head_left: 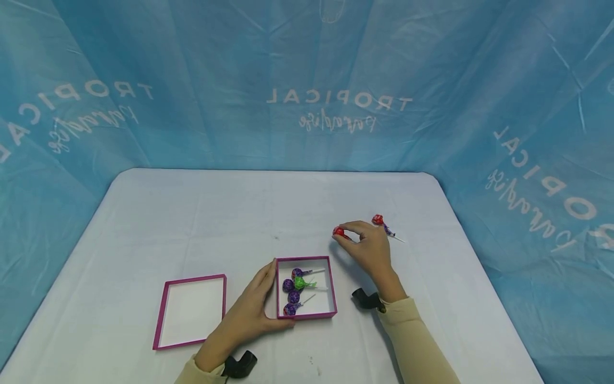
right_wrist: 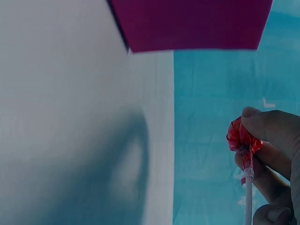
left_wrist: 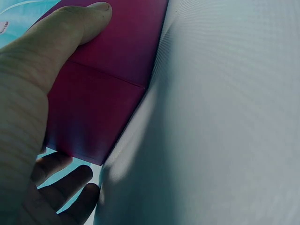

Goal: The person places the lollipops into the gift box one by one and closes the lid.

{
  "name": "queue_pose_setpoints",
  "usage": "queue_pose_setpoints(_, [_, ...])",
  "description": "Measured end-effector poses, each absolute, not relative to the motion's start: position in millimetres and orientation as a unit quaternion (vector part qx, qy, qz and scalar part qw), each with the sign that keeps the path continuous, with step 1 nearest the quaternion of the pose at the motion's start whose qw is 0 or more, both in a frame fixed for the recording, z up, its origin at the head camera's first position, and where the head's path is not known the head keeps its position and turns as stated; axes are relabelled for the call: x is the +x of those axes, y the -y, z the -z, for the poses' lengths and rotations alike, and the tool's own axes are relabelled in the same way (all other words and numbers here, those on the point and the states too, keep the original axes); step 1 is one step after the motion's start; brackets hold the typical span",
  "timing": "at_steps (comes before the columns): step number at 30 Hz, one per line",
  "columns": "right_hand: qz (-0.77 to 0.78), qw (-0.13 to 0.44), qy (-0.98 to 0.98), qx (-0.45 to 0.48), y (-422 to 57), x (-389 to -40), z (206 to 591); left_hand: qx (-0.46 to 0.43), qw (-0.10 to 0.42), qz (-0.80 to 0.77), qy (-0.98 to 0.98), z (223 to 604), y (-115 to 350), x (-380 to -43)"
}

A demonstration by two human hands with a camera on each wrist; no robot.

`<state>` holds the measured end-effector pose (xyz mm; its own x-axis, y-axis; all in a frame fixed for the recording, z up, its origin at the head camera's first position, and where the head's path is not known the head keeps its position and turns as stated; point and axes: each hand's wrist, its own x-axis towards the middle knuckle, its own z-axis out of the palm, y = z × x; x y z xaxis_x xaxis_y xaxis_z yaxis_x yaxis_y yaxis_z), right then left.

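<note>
My right hand (head_left: 368, 248) pinches a red-wrapped lollipop (right_wrist: 241, 136) by its head, raised above the table to the right of the box. In the right wrist view its white stick points down. My left hand (head_left: 256, 304) holds a magenta-rimmed box (head_left: 332, 285) at its left side, the thumb along the front wall and the fingers by the far left corner. Inside the box lie several purple-wrapped lollipops (head_left: 293, 296) and a green-wrapped one (head_left: 299, 283). Another red lollipop (head_left: 378, 220) lies on the table just beyond my right hand.
A matching magenta-edged lid (head_left: 165, 314) lies left of the box, its front right corner behind my left forearm. The white-covered table (head_left: 268, 202) is bordered by blue printed sheets (head_left: 216, 128) at the back and sides. Dark wrist devices (head_left: 366, 298) sit at both cuffs.
</note>
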<state>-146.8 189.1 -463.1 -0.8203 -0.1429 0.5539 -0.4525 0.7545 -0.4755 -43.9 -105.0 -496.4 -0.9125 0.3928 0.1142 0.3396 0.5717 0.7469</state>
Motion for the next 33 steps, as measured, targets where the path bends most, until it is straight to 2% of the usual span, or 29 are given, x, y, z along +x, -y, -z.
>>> queue_pose_setpoints(12, [-0.314, 0.235, 0.898, 0.201, -166, -131, 452, 0.211, 0.027, -0.418, -0.883, 495, 105, -44])
queue_pose_setpoints(33, [-0.333, 0.202, 0.889, 0.24, -153, -122, 447, 0.216, 0.032, -0.412, -0.885, 493, 106, -43])
